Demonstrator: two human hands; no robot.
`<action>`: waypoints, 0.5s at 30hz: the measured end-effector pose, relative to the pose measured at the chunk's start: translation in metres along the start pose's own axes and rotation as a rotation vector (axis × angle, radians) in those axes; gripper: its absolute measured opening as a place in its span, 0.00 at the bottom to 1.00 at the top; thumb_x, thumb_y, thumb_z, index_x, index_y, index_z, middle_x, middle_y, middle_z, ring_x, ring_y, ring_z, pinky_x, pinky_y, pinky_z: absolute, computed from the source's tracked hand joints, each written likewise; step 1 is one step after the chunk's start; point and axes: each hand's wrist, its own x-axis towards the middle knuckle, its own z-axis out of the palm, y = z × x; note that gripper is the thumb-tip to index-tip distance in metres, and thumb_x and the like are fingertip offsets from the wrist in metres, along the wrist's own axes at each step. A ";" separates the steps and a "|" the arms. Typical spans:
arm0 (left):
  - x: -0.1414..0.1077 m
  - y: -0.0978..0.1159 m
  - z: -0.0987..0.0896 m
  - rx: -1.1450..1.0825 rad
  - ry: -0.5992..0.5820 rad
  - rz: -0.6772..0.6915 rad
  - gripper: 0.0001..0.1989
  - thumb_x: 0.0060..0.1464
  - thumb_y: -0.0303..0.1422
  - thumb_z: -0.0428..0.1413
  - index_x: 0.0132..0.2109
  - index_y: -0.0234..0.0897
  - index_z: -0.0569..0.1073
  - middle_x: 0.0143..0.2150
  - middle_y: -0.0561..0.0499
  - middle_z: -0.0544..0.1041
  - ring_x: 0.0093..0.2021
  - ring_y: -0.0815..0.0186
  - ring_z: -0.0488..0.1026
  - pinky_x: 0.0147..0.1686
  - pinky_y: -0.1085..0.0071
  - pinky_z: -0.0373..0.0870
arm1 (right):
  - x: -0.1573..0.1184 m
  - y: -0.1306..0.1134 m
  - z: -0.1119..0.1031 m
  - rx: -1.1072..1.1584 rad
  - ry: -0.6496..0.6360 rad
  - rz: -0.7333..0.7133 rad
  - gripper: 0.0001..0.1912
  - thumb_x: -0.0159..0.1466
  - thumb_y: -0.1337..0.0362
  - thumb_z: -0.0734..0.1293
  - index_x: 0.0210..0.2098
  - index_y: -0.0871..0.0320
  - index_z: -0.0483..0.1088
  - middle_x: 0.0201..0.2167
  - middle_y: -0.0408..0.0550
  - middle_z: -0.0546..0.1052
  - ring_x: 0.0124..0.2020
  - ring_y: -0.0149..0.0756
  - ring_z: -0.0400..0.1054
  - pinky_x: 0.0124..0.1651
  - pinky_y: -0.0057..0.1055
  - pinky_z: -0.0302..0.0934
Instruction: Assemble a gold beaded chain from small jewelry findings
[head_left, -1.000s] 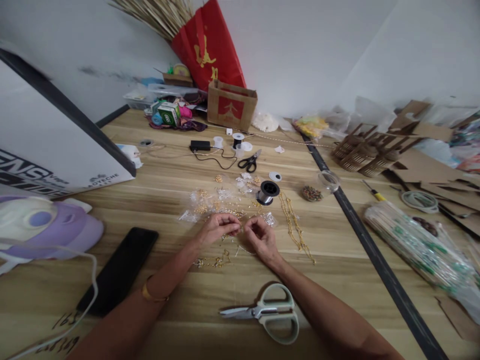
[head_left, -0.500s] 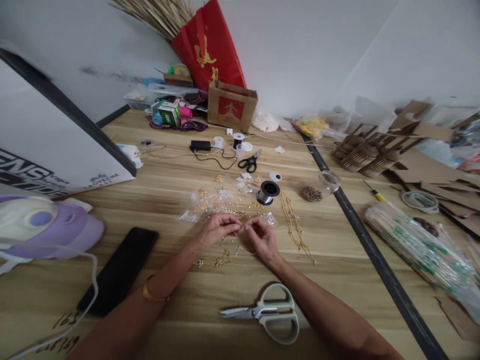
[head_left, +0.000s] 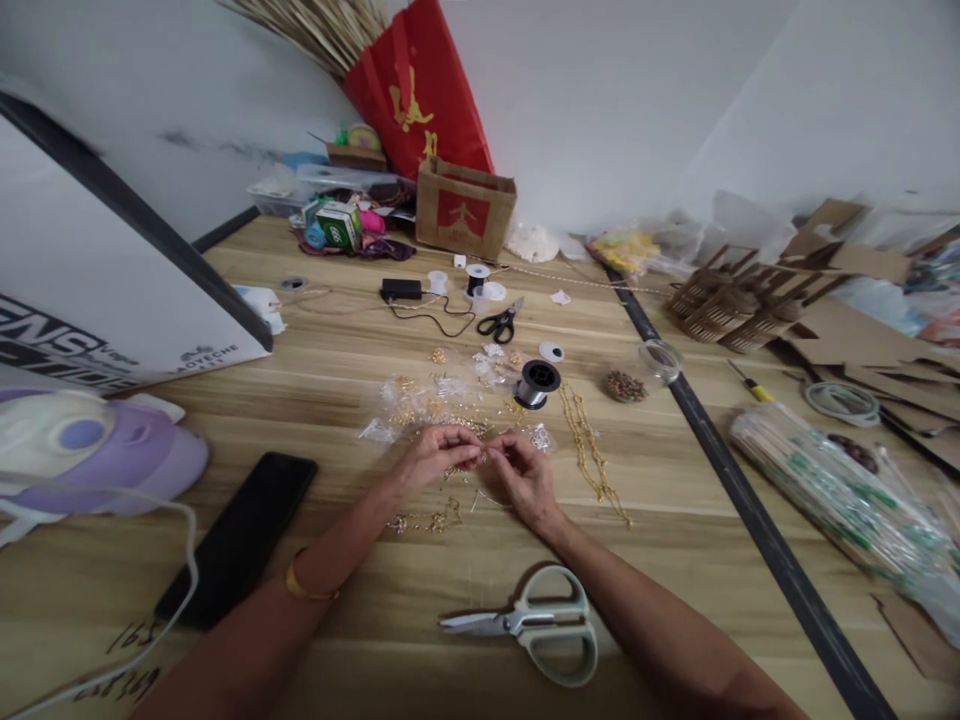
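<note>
My left hand (head_left: pixel 444 452) and my right hand (head_left: pixel 523 474) meet fingertip to fingertip over the middle of the wooden table. Both are closed in a pinch; whatever lies between the fingertips is too small to name. A thin pale strand (head_left: pixel 491 498) curves out below my right hand. Just behind the hands lie small bags of gold and silver beads (head_left: pixel 405 402) and a black spool of silver wire (head_left: pixel 537 386). A beaded gold chain (head_left: pixel 429 522) rests in front of my left hand, and a longer gold chain (head_left: pixel 586 440) stretches to the right of my right hand.
Pale-handled scissors (head_left: pixel 555 625) lie between my forearms. A black phone (head_left: pixel 244 540) is beside my left arm. Black-handled scissors (head_left: pixel 501 322) and a paper bag (head_left: pixel 465 212) are farther back. To the right are a dish of beads (head_left: pixel 625 386) and wrapped sticks (head_left: pixel 832 490).
Almost nothing differs. Both hands keep their pinch at the same spot, with only a slight shift of the fingertips.
</note>
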 end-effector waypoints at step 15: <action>0.001 0.001 0.000 -0.015 -0.001 -0.001 0.12 0.43 0.37 0.63 0.31 0.31 0.75 0.24 0.52 0.75 0.26 0.70 0.70 0.31 0.73 0.66 | 0.000 -0.001 0.001 0.002 0.029 0.004 0.08 0.62 0.60 0.64 0.30 0.59 0.68 0.25 0.45 0.72 0.26 0.31 0.64 0.28 0.28 0.58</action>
